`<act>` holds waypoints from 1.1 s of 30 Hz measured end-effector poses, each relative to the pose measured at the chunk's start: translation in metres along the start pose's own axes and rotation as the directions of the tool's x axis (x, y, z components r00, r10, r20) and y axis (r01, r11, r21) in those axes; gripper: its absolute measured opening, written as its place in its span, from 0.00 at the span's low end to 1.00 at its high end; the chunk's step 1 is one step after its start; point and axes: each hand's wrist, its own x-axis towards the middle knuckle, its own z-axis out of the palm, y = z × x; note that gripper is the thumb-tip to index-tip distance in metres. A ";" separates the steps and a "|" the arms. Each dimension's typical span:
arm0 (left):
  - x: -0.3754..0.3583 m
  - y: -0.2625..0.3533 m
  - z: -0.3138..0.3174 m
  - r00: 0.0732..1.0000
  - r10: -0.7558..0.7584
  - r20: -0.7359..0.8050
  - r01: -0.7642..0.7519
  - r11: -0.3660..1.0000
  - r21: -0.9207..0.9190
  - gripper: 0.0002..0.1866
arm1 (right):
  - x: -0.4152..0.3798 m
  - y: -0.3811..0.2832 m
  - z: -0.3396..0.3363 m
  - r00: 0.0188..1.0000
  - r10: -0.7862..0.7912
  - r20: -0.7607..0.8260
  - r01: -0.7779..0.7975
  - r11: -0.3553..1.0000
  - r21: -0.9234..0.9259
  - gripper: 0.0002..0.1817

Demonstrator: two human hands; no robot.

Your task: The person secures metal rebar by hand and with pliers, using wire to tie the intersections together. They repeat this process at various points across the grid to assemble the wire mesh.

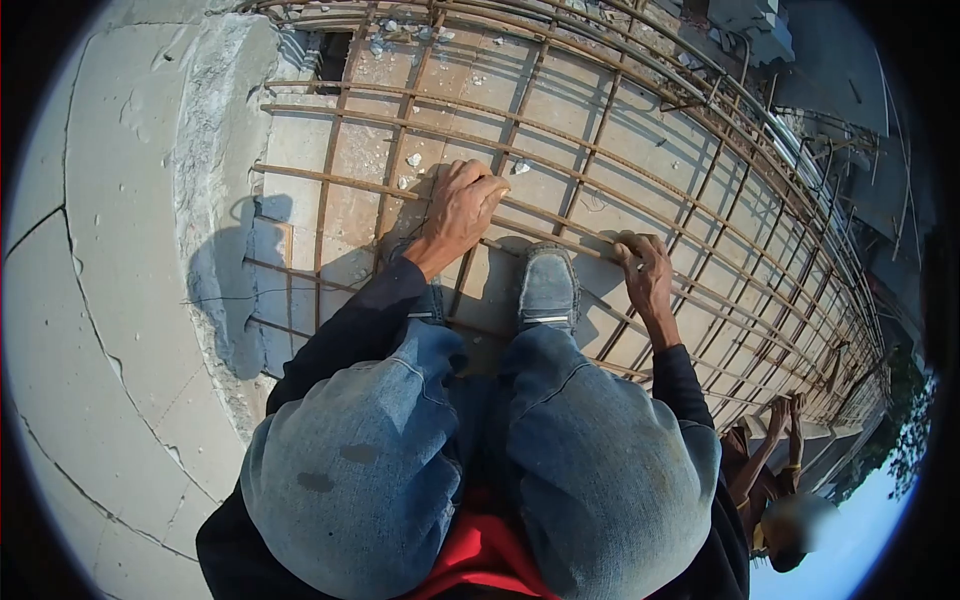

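I crouch over a grid of rusty steel reinforcing bars laid above a concrete surface. My left hand (462,212) is closed around a rebar (340,181) that runs across in front of my shoes. Farther right, my right hand (650,278) has its fingers curled over a bar that looks like the same one; its exact grip is partly hidden. My grey right shoe (548,285) stands between the two hands, with the left shoe (428,300) partly covered by my left forearm.
A cracked concrete slab (110,250) with a rough broken edge (205,150) lies to the left. Small rubble pieces (414,160) are scattered beneath the bars. Denser rebar (720,100) curves along the far side. Another person (770,480) reaches to the grid at lower right.
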 end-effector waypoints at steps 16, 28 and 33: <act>0.004 -0.010 -0.015 0.990 -0.025 0.142 0.033 0.998 -0.057 0.09 | 0.086 -0.114 0.084 0.963 -0.047 0.264 -0.025 0.964 0.263 0.12; -0.066 0.005 -0.069 0.970 -0.239 0.040 0.215 0.925 0.313 0.14 | 0.077 -0.115 0.101 0.986 -0.097 0.138 0.072 0.983 0.171 0.07; -0.066 -0.004 -0.051 0.953 -0.291 0.081 0.255 0.919 0.302 0.17 | 0.076 -0.117 0.104 0.982 -0.144 0.120 0.129 0.984 0.124 0.08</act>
